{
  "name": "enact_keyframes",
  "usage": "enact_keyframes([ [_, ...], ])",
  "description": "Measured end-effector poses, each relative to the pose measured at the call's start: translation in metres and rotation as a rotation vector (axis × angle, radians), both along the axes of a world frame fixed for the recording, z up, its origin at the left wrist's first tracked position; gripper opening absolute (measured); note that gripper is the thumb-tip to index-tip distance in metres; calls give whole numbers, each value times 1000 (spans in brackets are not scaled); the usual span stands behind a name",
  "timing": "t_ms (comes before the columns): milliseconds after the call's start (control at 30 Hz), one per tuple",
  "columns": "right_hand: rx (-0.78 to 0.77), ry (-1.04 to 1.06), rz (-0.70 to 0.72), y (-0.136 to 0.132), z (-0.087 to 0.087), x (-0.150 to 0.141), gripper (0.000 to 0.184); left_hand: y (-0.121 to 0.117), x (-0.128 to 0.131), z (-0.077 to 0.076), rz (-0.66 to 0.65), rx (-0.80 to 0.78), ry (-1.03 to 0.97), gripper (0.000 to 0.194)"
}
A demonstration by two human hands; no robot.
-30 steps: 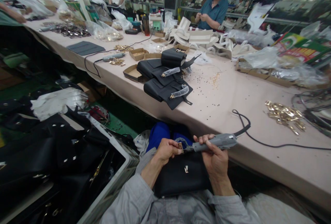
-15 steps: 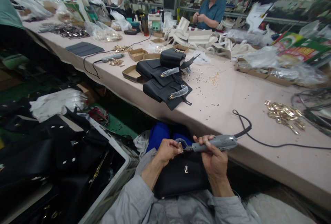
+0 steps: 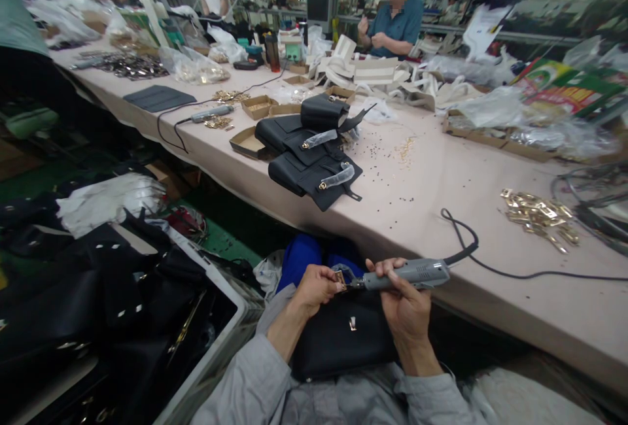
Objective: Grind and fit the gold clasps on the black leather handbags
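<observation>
A black leather bag [image 3: 338, 343] lies on my lap, with a small metal clasp on its front. My left hand [image 3: 314, 288] pinches a small gold metal fitting [image 3: 339, 279] at the bag's top edge. My right hand [image 3: 405, 304] is wrapped around a grey electric screwdriver [image 3: 407, 273], held level with its tip against that fitting. The tool's black cord [image 3: 466, 248] runs up onto the table.
A long pink table [image 3: 441, 176] stretches ahead with stacked black bags [image 3: 309, 157], gold fittings [image 3: 537, 216], loose screws, small cardboard trays and a second screwdriver [image 3: 210, 112]. A grey bin of black bags [image 3: 122, 307] stands at my left. Other people work at the far side and left.
My hands, the screwdriver and the bag stay almost where they were. A person at the far left has reached an arm out over the table.
</observation>
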State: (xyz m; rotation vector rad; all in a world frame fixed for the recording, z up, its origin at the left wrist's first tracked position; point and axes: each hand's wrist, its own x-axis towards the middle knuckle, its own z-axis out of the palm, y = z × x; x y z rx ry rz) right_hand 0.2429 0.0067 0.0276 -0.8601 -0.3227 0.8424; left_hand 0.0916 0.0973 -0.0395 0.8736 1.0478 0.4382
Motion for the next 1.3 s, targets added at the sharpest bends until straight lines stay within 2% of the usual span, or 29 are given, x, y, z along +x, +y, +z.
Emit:
enact_keyframes([
  [200,4,2,-17,0,-2,1,23,2,1,1,7,-17,1,38],
  [367,-1,9,-32,1,-3,1,24,-1,3,3,19,29,36,38],
  [567,-4,20,-43,2,-2,1,23,-3,5,6,23,79,59,30],
  [833,-15,41,-66,2,-9,1,24,-5,6,2,59,109,53,21],
  [1167,-17,72,-95,2,-14,3,26,-5,5,3,36,80,-30,31],
  [1300,-25,81,-102,2,-15,3,26,-6,6,-1,54,96,-27,26],
])
